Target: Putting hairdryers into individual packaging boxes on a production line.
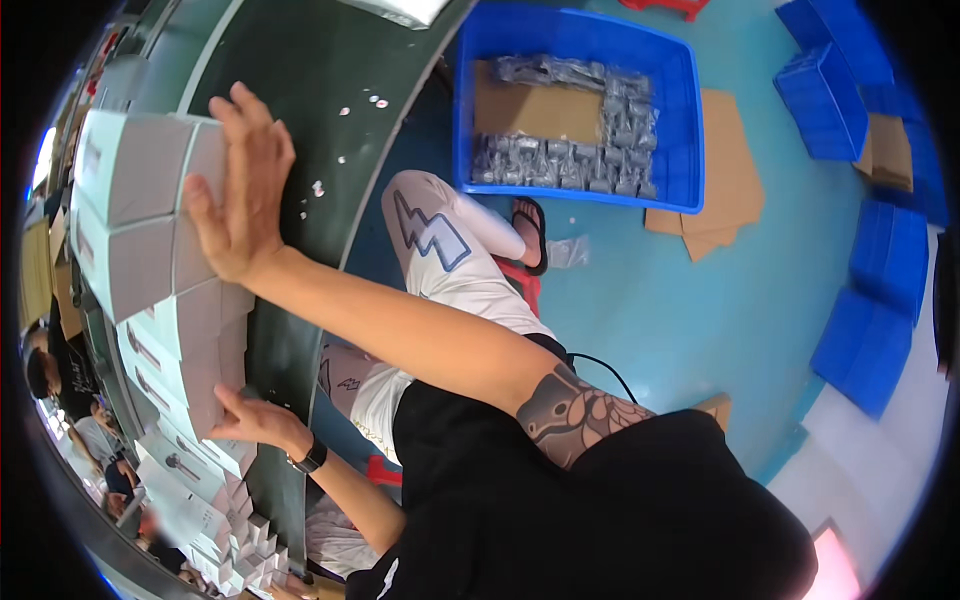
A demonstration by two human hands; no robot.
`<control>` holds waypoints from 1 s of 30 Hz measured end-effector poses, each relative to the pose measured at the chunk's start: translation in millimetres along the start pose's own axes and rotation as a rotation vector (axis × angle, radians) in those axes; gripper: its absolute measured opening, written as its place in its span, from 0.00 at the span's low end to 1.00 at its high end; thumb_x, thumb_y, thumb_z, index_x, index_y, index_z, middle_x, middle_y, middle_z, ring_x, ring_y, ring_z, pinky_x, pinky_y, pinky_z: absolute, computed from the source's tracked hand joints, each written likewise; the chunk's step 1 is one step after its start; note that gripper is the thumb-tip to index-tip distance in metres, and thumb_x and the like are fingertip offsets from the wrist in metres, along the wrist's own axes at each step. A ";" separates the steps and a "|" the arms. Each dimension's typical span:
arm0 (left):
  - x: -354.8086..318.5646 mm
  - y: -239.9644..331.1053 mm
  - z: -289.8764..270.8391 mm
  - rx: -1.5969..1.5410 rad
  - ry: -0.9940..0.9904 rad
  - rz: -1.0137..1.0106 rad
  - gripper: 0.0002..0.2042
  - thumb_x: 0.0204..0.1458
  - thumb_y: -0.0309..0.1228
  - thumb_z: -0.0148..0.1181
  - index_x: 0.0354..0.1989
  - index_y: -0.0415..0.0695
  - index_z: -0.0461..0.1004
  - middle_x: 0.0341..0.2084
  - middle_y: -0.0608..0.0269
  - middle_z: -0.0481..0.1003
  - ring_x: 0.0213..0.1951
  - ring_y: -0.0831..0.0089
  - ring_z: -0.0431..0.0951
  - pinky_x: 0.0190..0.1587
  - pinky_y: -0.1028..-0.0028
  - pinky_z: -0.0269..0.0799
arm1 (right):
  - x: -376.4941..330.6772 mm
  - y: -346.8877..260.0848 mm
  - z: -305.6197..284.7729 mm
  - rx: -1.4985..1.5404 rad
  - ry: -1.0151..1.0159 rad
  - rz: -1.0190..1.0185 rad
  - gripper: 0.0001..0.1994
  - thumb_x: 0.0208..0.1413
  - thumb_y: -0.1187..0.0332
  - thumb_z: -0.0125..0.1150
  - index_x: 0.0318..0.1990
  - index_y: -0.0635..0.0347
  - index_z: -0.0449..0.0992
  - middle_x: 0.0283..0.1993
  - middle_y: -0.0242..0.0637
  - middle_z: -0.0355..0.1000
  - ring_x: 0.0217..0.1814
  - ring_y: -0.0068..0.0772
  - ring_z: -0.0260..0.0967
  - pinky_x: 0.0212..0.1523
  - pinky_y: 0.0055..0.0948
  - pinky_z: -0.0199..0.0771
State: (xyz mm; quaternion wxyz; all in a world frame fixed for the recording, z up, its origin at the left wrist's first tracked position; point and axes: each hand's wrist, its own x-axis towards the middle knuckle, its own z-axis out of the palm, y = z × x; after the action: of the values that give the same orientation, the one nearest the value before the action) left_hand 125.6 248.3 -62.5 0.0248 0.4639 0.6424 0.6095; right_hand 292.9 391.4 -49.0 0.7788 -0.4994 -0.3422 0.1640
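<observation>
Along the left, white cardboard boxes (pixel 150 165) stand stacked in rows on a dark green work surface (pixel 300 60); some have a picture of a tool-like item on the face. My right hand (pixel 243 190), on the tattooed arm, lies against the end of the upper boxes with fingers spread. Lower down, my left hand (pixel 262 420), with a dark watch (pixel 312 456) on its wrist, touches the side of a box in the lower stack (pixel 200 375). Its thumb and fingers are apart; some fingertips are hidden. Small white scraps (pixel 318 188) lie on the surface near my right hand.
A blue crate (pixel 695 120) holds plastic-wrapped grey parts (pixel 560 165) over cardboard. Flat cardboard sheets (pixel 725 150) lie beside it. More blue crates (pixel 820 100) stand at the right. Smaller white boxes (pixel 245 540) and another person's hand (pixel 290 588) show at lower left.
</observation>
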 end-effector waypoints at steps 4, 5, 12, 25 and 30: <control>-28.0 29.2 4.4 -0.173 0.073 0.310 0.29 0.54 0.37 0.54 0.59 0.39 0.50 0.56 0.42 0.61 0.59 0.56 0.62 0.61 0.51 0.56 | 11.1 6.0 2.1 -0.004 -0.077 0.063 0.34 0.59 0.44 0.38 0.64 0.61 0.53 0.70 0.57 0.42 0.73 0.55 0.39 0.63 0.57 0.33; -53.9 58.8 21.5 -0.186 0.095 0.308 0.28 0.53 0.35 0.54 0.59 0.41 0.51 0.57 0.41 0.60 0.61 0.55 0.61 0.61 0.48 0.54 | 14.1 8.9 -7.1 0.040 -0.095 0.098 0.36 0.57 0.43 0.43 0.66 0.58 0.51 0.70 0.58 0.42 0.74 0.55 0.34 0.64 0.58 0.30; -143.1 66.2 91.1 -0.462 -0.555 0.374 0.28 0.47 0.46 0.57 0.51 0.39 0.62 0.49 0.40 0.67 0.52 0.51 0.68 0.55 0.56 0.61 | 75.0 144.2 -250.1 -0.098 0.397 -0.135 0.16 0.55 0.72 0.55 0.49 0.67 0.61 0.52 0.45 0.64 0.49 0.35 0.64 0.51 0.34 0.63; -313.7 -260.0 476.0 0.806 -1.554 -0.220 0.39 0.41 0.43 0.66 0.58 0.33 0.58 0.55 0.38 0.65 0.58 0.48 0.65 0.60 0.62 0.61 | 19.8 495.0 -435.4 -0.876 -0.460 1.315 0.38 0.39 0.46 0.63 0.51 0.73 0.71 0.52 0.59 0.70 0.58 0.51 0.67 0.57 0.37 0.66; -368.2 -257.0 483.3 0.925 -1.679 -0.281 0.50 0.35 0.57 0.65 0.62 0.34 0.54 0.57 0.40 0.65 0.59 0.49 0.65 0.61 0.61 0.60 | -3.3 495.0 -435.6 -1.190 -0.286 1.380 0.39 0.41 0.54 0.66 0.58 0.71 0.60 0.56 0.58 0.64 0.60 0.51 0.63 0.58 0.41 0.63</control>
State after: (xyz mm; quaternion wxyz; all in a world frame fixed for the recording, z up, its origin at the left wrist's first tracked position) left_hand 478.1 429.6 -589.8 0.3631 0.6309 0.6415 -0.2420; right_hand 636.9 320.9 -607.2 0.0737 -0.8859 -0.0896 0.4492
